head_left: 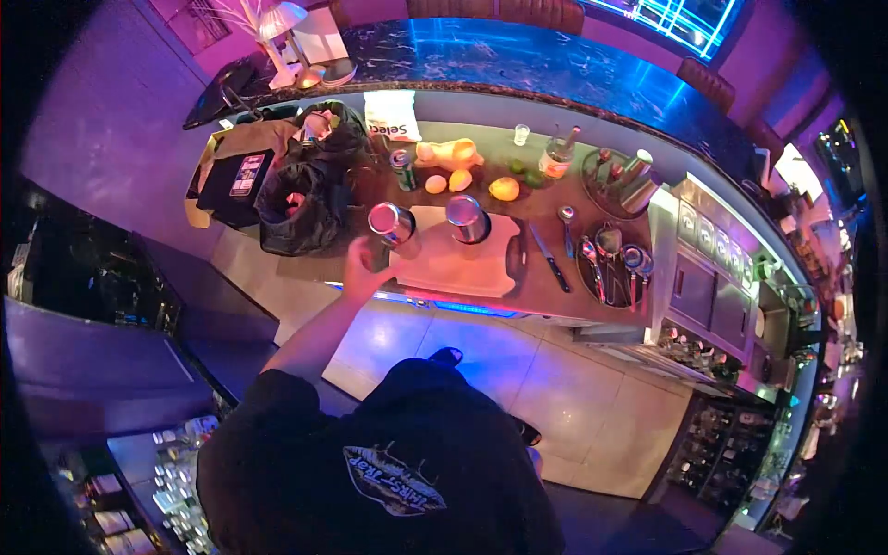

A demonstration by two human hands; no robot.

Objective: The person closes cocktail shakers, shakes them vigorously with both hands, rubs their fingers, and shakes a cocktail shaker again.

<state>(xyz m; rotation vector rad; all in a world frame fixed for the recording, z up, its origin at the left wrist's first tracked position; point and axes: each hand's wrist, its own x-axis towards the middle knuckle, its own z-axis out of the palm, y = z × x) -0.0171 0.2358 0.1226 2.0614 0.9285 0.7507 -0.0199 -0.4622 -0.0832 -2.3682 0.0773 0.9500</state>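
Observation:
My left hand (360, 273) reaches over the near edge of the counter with thumb and fingers apart. It is nearest to a metal shaker tin (402, 233) at the left side of a cutting board (453, 271); the hand appears empty, and I cannot tell whether a fingertip touches the tin. A second metal tin (470, 222) stands on the board to the right. Behind the board are a green can (401, 170), an egg-like round item (436, 184), lemons (504, 190) and a knobbly piece of ginger (450, 154). My right hand is hidden.
Right of the board lie a knife (556, 265), a jigger (567, 216) and a round tray (632, 303) of bar tools. A bottle (555, 159) and small glass (521, 134) stand behind. Black bags (289, 227) fill the left end; a raised marble bar (518, 54) runs along the back.

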